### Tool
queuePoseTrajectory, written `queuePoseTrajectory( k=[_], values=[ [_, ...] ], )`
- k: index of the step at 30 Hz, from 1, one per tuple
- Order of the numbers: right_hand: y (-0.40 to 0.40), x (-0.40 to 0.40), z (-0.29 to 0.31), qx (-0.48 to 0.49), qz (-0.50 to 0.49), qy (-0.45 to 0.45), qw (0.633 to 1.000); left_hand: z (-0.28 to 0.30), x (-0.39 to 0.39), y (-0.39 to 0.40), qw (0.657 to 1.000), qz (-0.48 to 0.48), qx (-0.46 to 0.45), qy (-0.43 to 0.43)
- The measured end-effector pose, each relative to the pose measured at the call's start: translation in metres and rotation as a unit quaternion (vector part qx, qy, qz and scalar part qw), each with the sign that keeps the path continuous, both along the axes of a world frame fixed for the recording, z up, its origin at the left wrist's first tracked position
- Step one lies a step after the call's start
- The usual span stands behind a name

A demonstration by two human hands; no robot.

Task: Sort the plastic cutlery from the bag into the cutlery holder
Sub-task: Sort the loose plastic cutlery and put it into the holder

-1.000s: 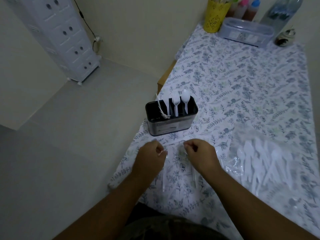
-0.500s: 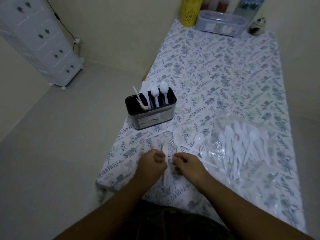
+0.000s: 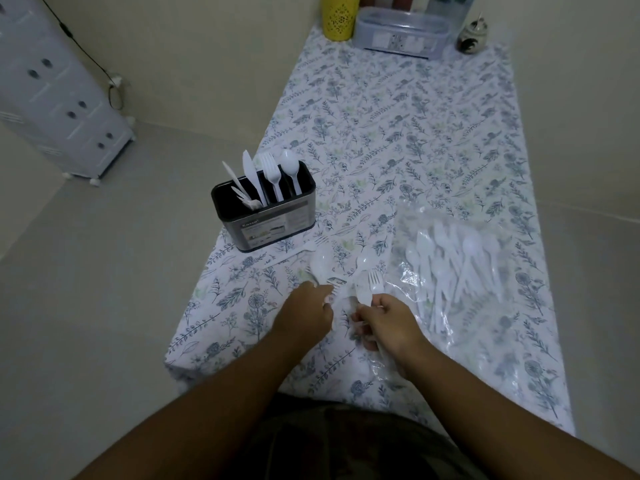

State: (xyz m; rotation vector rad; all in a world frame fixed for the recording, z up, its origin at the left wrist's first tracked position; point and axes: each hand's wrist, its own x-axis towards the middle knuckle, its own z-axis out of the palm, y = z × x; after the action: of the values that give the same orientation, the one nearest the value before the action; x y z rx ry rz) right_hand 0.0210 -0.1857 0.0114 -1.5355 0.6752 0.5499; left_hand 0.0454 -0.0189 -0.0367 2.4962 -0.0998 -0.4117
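Nearest to the camera, the two hands work close together over the front edge of the tabletop (image 3: 398,140), on the near side of the cutlery holder (image 3: 265,216). The right hand (image 3: 388,323) is closed around a white fork (image 3: 372,289) whose tines point away from the person; something thin and clear seems also to be under its fingers, but what it is cannot be told. The left hand (image 3: 304,315) is curled with its fingertips pinched on a small white piece, probably a handle, and this piece is too blurred to name.

Just beyond the hands, between them and the cutlery holder, some loose spoons (image 3: 365,261) and another fork lie flat on the flowered cloth. To the right of the cutlery holder, and well apart from it, the bag (image 3: 457,268) lies flat with many white pieces inside.

The cutlery holder itself stands upright near the left edge of the tabletop. It has already knives (image 3: 249,174) at its left, a fork in the middle and a spoon at its right.

The step in hand seems to be picking pieces from the loose pile for sorting. The next move probably calls for carrying the fork forward to the middle compartment and setting it in with the handle down, without knocking the pieces that stand there.
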Motion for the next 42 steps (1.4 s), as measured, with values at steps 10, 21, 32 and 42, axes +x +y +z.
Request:
queuePoseTrajectory(
  k=[10,21,32,42],
  values=[
    [-0.011,-0.007,-0.005,-0.055,0.030,-0.004,0.998,0.004,-0.010,0.023,0.994,0.075,0.060,-0.059],
    [-0.014,0.004,0.001,-0.130,0.063,-0.082,0.986,0.000,0.000,0.000,0.971,-0.168,0.112,-0.129],
    [0.008,-0.001,-0.011,0.019,0.114,0.034,0.993,-0.004,-0.018,0.015,0.954,-0.214,0.008,-0.208],
    [0.000,-0.002,-0.010,0.042,0.073,0.053,0.995,0.010,-0.021,-0.014,0.983,-0.079,-0.112,-0.123]
  ],
)
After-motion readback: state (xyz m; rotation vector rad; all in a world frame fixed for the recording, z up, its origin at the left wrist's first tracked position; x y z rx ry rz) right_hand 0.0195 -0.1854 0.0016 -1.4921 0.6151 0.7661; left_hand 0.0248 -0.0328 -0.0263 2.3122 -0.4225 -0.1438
